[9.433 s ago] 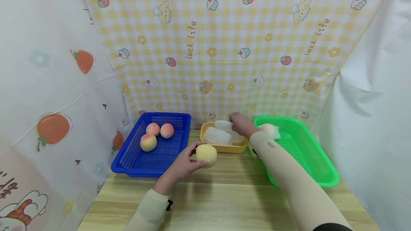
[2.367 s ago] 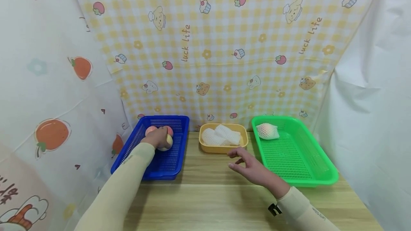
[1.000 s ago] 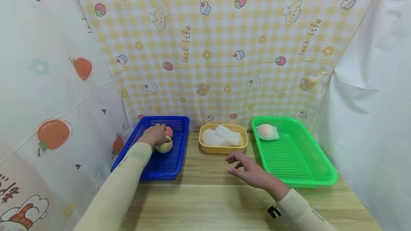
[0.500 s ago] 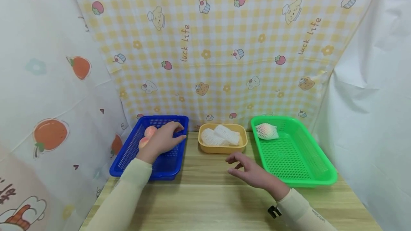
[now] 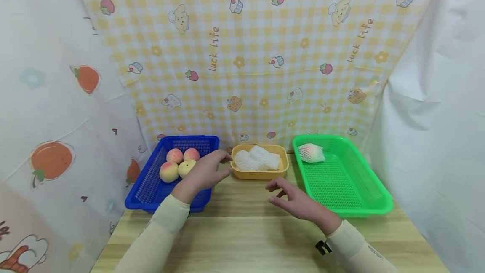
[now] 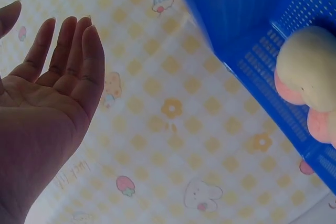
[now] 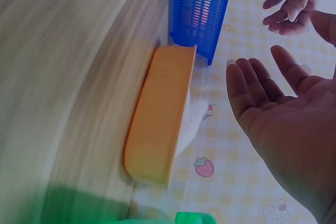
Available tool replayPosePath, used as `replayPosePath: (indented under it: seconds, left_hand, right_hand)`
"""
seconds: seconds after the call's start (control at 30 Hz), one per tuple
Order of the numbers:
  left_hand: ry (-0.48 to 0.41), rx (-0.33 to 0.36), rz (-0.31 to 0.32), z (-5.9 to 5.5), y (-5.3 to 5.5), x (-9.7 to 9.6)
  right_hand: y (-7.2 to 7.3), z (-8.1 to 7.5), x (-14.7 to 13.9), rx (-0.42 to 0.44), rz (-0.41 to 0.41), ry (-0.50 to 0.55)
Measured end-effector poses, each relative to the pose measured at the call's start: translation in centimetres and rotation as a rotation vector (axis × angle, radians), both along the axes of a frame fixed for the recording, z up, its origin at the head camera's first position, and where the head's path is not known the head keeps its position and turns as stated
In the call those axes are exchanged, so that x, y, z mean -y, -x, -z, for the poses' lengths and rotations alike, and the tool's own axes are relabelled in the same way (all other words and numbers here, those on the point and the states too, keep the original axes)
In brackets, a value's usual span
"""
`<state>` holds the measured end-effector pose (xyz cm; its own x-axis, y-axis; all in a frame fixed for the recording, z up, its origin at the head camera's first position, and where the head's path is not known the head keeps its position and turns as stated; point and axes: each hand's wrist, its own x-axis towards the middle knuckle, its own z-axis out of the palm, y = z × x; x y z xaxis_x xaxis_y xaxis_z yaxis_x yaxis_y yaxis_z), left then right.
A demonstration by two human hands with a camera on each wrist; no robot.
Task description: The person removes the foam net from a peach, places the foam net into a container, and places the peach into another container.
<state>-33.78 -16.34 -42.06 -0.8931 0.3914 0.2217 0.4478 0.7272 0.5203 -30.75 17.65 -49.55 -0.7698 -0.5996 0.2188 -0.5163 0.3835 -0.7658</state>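
My left hand [image 5: 206, 172] hangs over the right side of the blue basket [image 5: 149, 197], holding nothing, fingers relaxed. Several peaches sit together in that basket: pink ones such as this peach [image 5: 191, 155], plus a yellow peach [image 5: 186, 167] partly behind the hand. Over the table, in front of the small yellow tray [image 5: 259, 175], my right hand [image 5: 293, 199] has loosely bent fingers and nothing in them. White foam nets [image 5: 265, 157] lie in the tray. In the left wrist view the left palm [image 6: 47, 103] is bare beside the basket.
The green basket [image 5: 382, 205] stands at the right, with a peach in a white foam net [image 5: 311, 153] in its back left corner. All three containers rest on the wooden table [image 5: 242, 239], against a checked cloth [image 5: 242, 83]. White sheets hang on both sides.
Earlier my left hand held the yellow peach; it has set it in the blue basket, let go and moved right towards the yellow tray. My right hand left the tray, then stayed nearly still.
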Motion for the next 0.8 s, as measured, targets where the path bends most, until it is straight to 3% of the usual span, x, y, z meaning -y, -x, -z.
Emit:
replayPosePath:
  seconds: [0.2,0.47,0.8]
  left_hand:
    - [0.030,-0.003,0.095,0.9,0.2,-2.4]
    - [0.081,-0.112,0.293,2.6,0.7,-7.0]
    - [0.150,-0.114,0.361,3.4,0.1,-12.2]
  right_hand:
    - [-0.5,-1.1,-1.5,-0.018,0.059,0.001]
    - [-0.6,-2.0,-5.0,-0.043,0.118,-0.001]
    - [0.2,-2.5,-8.7,-0.103,0.248,-0.003]
